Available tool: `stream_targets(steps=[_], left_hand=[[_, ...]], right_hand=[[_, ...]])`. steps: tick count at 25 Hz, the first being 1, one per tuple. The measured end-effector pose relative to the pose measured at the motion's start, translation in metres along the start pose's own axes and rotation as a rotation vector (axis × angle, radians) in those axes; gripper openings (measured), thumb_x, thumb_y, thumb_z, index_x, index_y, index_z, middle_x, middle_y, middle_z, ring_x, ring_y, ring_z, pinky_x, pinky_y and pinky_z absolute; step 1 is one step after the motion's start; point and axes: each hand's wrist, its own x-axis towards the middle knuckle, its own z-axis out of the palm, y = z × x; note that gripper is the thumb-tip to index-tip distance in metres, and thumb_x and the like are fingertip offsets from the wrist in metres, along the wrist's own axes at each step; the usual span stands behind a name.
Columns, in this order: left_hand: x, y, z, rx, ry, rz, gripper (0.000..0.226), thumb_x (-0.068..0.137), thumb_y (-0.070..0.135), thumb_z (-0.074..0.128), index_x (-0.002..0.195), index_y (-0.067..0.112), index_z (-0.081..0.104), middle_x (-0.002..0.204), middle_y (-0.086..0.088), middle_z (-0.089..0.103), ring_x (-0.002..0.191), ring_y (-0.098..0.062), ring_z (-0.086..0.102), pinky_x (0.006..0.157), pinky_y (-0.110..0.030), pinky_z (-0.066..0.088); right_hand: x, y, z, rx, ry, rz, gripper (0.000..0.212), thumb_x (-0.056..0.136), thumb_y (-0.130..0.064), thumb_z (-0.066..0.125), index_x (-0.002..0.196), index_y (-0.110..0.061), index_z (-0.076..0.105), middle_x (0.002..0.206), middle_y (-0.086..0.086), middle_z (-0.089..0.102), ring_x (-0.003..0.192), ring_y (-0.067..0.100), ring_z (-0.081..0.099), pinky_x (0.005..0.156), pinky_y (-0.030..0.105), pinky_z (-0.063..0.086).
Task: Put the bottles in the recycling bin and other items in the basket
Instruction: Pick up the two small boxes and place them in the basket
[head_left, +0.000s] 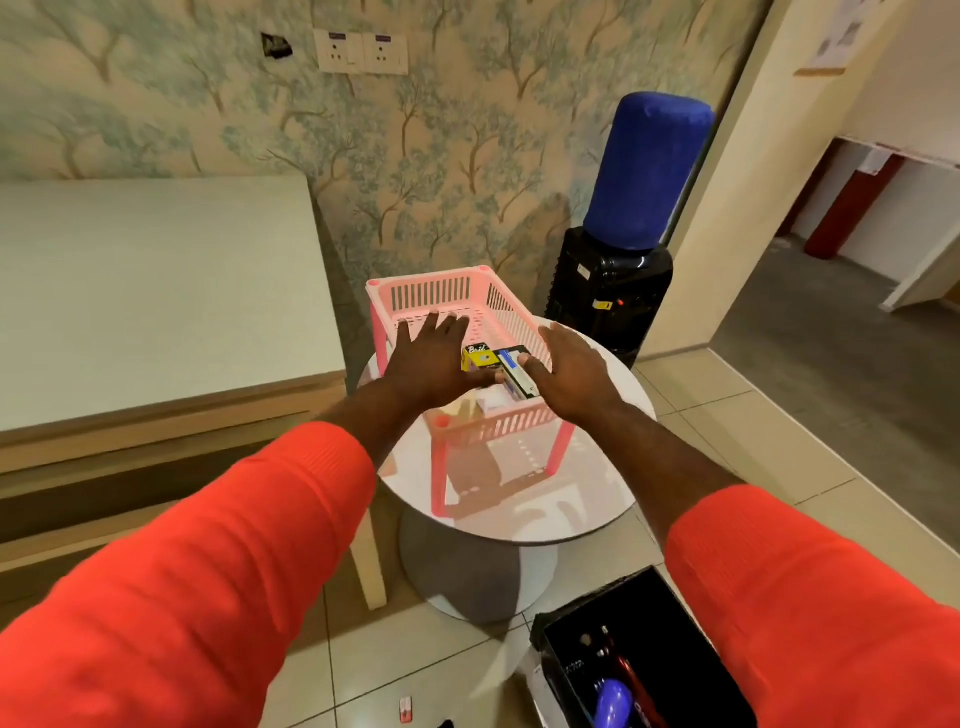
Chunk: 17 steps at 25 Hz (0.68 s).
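1. Both hands hover flat over the pink basket (467, 312), fingers spread and palms down. The left hand (428, 358) grips nothing; the right hand (569, 371) is also loose, its thumb touching or just above the dark box.
2. The basket stands on its own legs on the round white table (597, 499). Inside lie a small yellow box (475, 356) and a dark box with a white label (514, 371), side by side, with some pale items beneath them that are too hidden to name.
3. The step looks like settling the last items in the basket. To do it well, press lightly so nothing sits above the rim, and keep the basket from sliding on the glossy tabletop.
4. The black bin (623, 670) sits on the floor at lower right; something blue and something red show inside, probably bottles.
5. The long grey table (156, 312) on the left holds nothing in view, so the sorting seems nearly done.
6. A small red and white object (406, 709) lies on the tiled floor and may need collecting.
7. A water cooler (618, 291) with a blue cover stands against the patterned wall.
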Motion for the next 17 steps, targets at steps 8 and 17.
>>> stream_targets(steps=[8,17], left_hand=[[-0.21,0.045,0.007,0.022,-0.091,-0.043,0.107,0.079,0.084,0.047,0.158,0.019,0.018,0.165,-0.006,0.024,0.153,-0.027,0.018,0.121,-0.054,0.017],[-0.378,0.031,0.038,0.026,-0.334,-0.142,0.113,0.076,0.09,0.035,0.16,0.019,0.007,0.168,-0.003,0.009,0.155,-0.021,0.002,0.124,-0.053,0.006]], right_hand=[[-0.206,-0.027,0.037,0.032,-0.084,-0.068,0.073,0.1,-0.06,0.042,0.159,-0.021,0.023,0.167,0.004,0.023,0.154,0.025,0.019,0.123,0.053,0.017],[-0.368,-0.057,0.101,0.044,-0.282,-0.074,0.081,0.097,-0.07,0.026,0.162,-0.025,0.008,0.171,0.002,0.005,0.157,0.022,0.004,0.125,0.053,0.005]])
